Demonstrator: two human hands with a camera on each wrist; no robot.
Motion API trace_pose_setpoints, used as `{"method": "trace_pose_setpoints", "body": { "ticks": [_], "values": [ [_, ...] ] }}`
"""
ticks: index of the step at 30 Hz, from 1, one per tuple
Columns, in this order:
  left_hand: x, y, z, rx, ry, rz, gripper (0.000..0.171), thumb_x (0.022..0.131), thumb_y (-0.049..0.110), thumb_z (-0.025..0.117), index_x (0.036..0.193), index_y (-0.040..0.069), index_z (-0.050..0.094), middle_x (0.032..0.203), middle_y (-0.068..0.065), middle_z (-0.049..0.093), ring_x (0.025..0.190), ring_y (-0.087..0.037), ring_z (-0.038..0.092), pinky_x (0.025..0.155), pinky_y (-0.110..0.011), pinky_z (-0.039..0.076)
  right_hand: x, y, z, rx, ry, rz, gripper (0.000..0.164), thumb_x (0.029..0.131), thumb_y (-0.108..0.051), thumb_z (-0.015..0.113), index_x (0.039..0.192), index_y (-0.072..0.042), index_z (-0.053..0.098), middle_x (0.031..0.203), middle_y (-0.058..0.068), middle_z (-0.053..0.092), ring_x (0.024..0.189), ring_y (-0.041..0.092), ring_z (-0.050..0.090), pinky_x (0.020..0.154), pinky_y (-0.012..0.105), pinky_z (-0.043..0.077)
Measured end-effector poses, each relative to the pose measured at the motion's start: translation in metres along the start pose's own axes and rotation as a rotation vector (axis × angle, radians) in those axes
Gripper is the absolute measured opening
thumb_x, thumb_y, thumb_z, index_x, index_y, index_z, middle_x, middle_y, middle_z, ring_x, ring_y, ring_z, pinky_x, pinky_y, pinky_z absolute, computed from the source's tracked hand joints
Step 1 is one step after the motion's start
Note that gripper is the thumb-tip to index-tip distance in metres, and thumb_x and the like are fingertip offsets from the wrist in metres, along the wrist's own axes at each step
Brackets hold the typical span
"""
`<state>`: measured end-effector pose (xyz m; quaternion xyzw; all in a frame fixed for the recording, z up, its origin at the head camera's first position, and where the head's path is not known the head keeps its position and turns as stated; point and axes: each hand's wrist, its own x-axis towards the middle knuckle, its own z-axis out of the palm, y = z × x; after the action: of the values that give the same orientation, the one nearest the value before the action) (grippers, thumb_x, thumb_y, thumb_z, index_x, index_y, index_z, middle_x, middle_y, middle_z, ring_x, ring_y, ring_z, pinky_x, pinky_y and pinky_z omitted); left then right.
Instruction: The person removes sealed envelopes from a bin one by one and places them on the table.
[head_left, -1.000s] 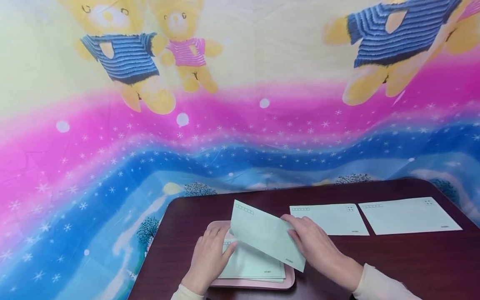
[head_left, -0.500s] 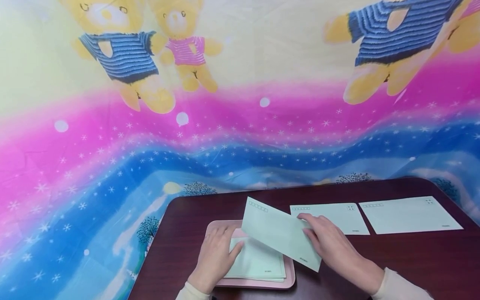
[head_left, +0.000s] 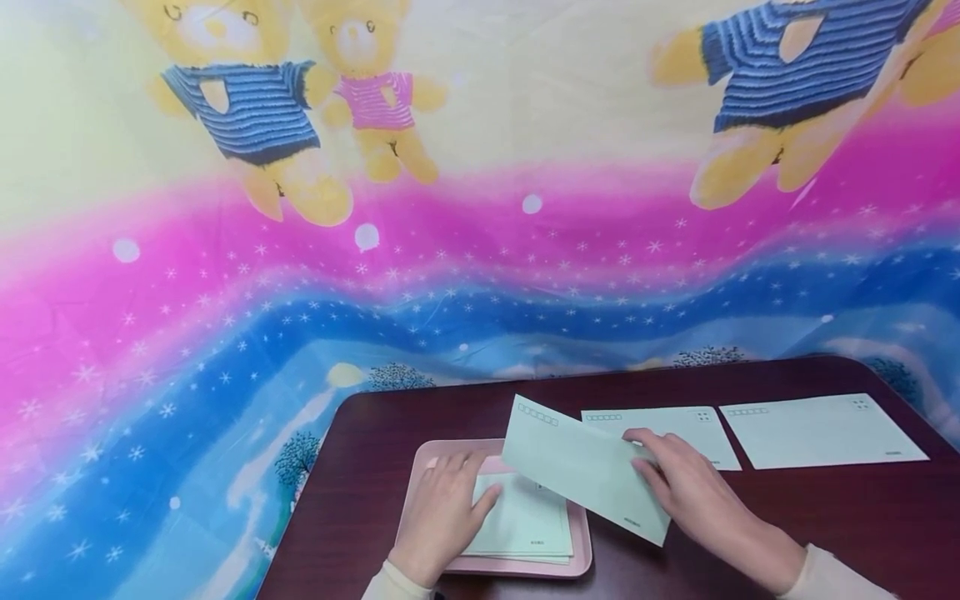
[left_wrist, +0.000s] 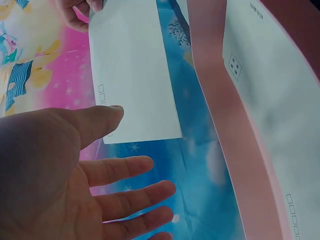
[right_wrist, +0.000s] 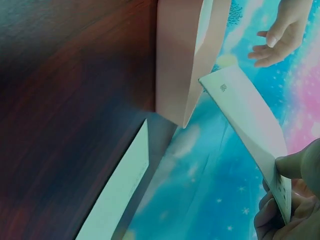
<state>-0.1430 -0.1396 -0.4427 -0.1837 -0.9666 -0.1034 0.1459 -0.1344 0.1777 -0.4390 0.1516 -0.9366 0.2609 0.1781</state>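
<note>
My right hand pinches a pale green envelope by its right end, thumb on one face and fingers behind, as the right wrist view shows. The envelope hangs tilted in the air, its left corner over the pink tray's right side. Several more envelopes lie stacked in the pink tray. Over the left part of that tray is my left hand. Its fingers are spread and hold nothing, in the left wrist view.
Two envelopes lie face up in a row at the back right of the dark wooden table: a nearer one, partly covered by the held envelope in the head view, and a far right one. A printed bear cloth hangs behind.
My right hand has carried the envelope rightward, away from my left hand and partly past the tray. The left hand has let go of its edge and shifted slightly right.
</note>
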Motion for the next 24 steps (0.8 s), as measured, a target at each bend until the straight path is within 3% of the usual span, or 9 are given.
{"method": "trace_pose_setpoints", "body": {
  "ticks": [10,15,24],
  "values": [
    [0.001,0.007,0.004,-0.008,-0.020,-0.002,0.042,0.094,0.039,0.069,0.128,0.015,0.065,0.122,-0.004,0.070,0.113,-0.024,0.064,0.084,-0.043,0.052,-0.009,0.021,-0.009,0.012,-0.006,0.039,0.033,0.091,-0.007,0.073,0.122,-0.016,0.065,0.097,-0.003,0.070,0.074,0.000,0.046,0.058,0.022,0.037],
    [0.001,0.012,0.005,-0.024,-0.021,0.008,0.043,0.093,0.037,0.070,0.128,0.014,0.065,0.122,-0.005,0.070,0.113,-0.025,0.064,0.085,-0.044,0.052,-0.012,0.034,-0.013,-0.006,0.013,0.015,0.031,0.090,-0.005,0.074,0.118,-0.015,0.065,0.100,-0.001,0.072,0.080,0.004,0.054,0.061,0.025,0.042],
    [0.004,0.021,0.007,-0.025,-0.071,0.020,0.046,0.095,0.040,0.067,0.133,0.014,0.063,0.125,-0.005,0.069,0.117,-0.025,0.063,0.094,-0.046,0.051,-0.017,0.055,-0.024,-0.053,-0.004,0.013,0.028,0.091,-0.007,0.072,0.117,-0.016,0.065,0.107,0.001,0.071,0.083,0.006,0.056,0.063,0.027,0.045]
  ]
}}
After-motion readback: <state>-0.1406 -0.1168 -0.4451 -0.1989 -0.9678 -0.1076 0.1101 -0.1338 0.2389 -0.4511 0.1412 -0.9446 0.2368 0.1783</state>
